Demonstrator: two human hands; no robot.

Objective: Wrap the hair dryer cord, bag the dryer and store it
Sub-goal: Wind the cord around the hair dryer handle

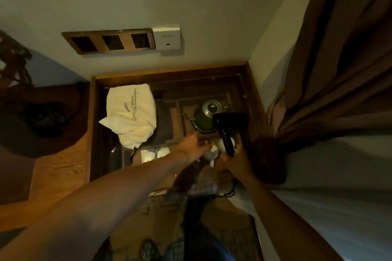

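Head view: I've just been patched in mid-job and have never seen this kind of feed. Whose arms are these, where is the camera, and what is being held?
There is no machine here. One wide-angle camera sits on a person's head and looks down, so the two bare arms are that person's own.

The right hand has its grip round the handle of a black hair dryer, barrel up. The left hand reaches in beside it with straight fingers, near white cups; it seems to hold nothing.

Below is a wooden tray in a wall corner. On it lie a cream cloth bag with printed words and a green kettle. A brown curtain hangs on the right. The cord is too dark to trace.
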